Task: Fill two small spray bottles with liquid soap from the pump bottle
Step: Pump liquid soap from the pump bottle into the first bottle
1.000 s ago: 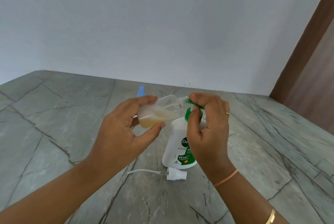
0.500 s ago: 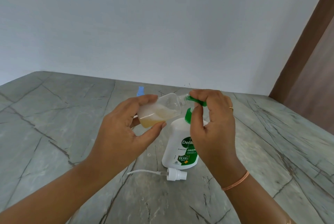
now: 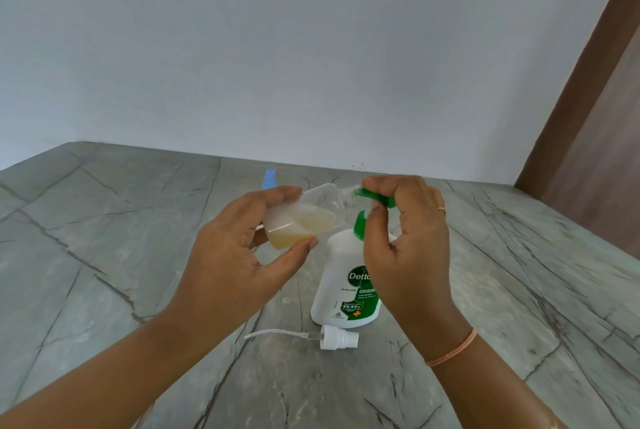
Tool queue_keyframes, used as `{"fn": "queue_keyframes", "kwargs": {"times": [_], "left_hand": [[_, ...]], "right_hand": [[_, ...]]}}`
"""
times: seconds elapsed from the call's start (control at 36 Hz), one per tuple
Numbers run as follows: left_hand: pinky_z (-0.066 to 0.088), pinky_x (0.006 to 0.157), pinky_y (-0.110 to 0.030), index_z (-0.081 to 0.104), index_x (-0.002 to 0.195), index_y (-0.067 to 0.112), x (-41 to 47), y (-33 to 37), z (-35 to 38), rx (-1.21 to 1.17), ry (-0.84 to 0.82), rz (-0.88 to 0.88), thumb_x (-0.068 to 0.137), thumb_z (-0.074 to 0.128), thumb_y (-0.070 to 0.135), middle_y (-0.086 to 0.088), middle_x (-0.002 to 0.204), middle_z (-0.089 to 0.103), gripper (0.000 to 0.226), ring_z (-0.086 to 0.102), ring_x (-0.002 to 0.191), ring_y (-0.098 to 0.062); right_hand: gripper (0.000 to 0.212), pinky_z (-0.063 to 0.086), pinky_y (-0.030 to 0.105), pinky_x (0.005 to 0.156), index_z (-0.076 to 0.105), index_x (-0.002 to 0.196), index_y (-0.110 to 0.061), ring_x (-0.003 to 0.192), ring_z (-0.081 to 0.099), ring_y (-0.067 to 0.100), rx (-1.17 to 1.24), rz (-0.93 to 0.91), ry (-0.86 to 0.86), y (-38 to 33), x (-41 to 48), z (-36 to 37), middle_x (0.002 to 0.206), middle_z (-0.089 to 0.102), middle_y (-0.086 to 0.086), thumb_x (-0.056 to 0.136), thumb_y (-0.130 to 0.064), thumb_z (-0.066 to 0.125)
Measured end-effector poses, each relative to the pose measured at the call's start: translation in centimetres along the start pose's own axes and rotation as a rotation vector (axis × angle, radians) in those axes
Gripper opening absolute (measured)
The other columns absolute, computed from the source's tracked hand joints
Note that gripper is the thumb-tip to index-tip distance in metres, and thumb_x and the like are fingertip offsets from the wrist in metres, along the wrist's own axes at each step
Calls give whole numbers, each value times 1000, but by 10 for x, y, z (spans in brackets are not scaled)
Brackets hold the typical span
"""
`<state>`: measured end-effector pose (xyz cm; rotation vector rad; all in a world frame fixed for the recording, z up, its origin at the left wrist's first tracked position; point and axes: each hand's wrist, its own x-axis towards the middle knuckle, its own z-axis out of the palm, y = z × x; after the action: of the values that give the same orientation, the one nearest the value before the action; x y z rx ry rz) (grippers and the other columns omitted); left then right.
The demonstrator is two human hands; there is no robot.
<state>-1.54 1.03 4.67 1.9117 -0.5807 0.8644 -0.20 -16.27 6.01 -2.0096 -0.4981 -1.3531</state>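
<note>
Wide stretch of grey stone table (image 3: pixel 104 228) out on the left, with room there to swing an elbow. Now the left hand (image 3: pixel 235 255): fingers and thumb are wrapped round the small spray bottle (image 3: pixel 304 217), which is held in the air. It is tipped with its open neck up and to the right, amber soap pooled in the low end, partly filled. Peeping over that hand is a blue cap (image 3: pixel 269 178) further back, probably the second bottle, though its body is hidden. Down front, the removed spray head (image 3: pixel 337 339) lies on its side, dip tube trailing left, just before the white Dettol pump bottle (image 3: pixel 343 276), which is upright on the table. The green pump head (image 3: pixel 375 196) meets the little bottle's neck. The right hand (image 3: pixel 405 241) curls over it, fingers on top, thumb tucked by the collar. The trick here, by the look of it: spout tip inside the neck, slow full presses, a shallow tilt so nothing runs back out. To the right, open table runs towards a brown door frame (image 3: pixel 588 99), and the back edge meets the wall well behind.
</note>
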Motion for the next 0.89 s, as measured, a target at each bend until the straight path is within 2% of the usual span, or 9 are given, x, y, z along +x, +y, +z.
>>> {"fn": "queue_keyframes", "kwargs": {"times": [0.08, 0.22, 0.44, 0.53, 0.64, 0.72, 0.89], "left_hand": [[46, 77, -3, 53, 116, 32, 0, 1, 0, -11, 1, 1, 70, 64, 47, 26, 110, 53, 49, 57, 100, 4], [46, 77, -3, 54, 116, 30, -1, 0, 0, -4, 4, 2, 69, 73, 39, 24, 110, 53, 51, 58, 100, 1], [48, 77, -5, 55, 116, 29, 0, -3, 0, 1, -6, 17, 71, 65, 46, 21, 111, 56, 49, 59, 98, 1], [46, 76, -3, 53, 117, 30, 0, -4, -1, 28, -6, 23, 71, 63, 47, 25, 110, 53, 50, 57, 100, 3], [48, 77, -5, 54, 116, 30, 0, -4, -1, 23, -6, 20, 71, 63, 48, 21, 111, 55, 50, 58, 101, 0], [47, 77, -4, 54, 116, 31, 1, -2, 0, 16, -6, 22, 71, 63, 48, 24, 111, 54, 50, 57, 101, 2], [46, 77, -4, 54, 116, 31, 0, -1, -1, 13, 0, 18, 71, 63, 48, 25, 111, 53, 49, 57, 100, 2]], "right_hand": [[22, 46, 40, 73, 60, 94, -17, 88, 50, 13, -29, 4, -24, -3, 2, -3, 91, 55, -12, 82, -15, 41], [22, 45, 36, 74, 60, 95, -14, 89, 51, 14, -39, -25, -3, -2, 0, -2, 93, 54, -12, 83, -13, 42], [20, 43, 36, 73, 60, 93, -11, 88, 49, 14, -18, -32, 54, 5, -10, 9, 93, 56, -7, 81, -7, 44], [19, 44, 36, 73, 59, 93, -12, 89, 48, 12, -3, -13, 54, 5, -10, 12, 94, 52, -11, 82, -9, 44], [21, 44, 33, 77, 59, 96, -14, 91, 48, 10, -6, 5, 26, 1, -7, 6, 95, 52, -14, 83, -10, 42], [24, 45, 36, 75, 59, 100, -17, 91, 48, 9, -33, 14, 4, -1, -2, 1, 95, 52, -15, 84, -13, 41], [31, 45, 39, 74, 64, 101, -14, 93, 48, 10, -88, -7, -26, -2, 0, -2, 97, 62, -4, 83, -15, 40]]}}
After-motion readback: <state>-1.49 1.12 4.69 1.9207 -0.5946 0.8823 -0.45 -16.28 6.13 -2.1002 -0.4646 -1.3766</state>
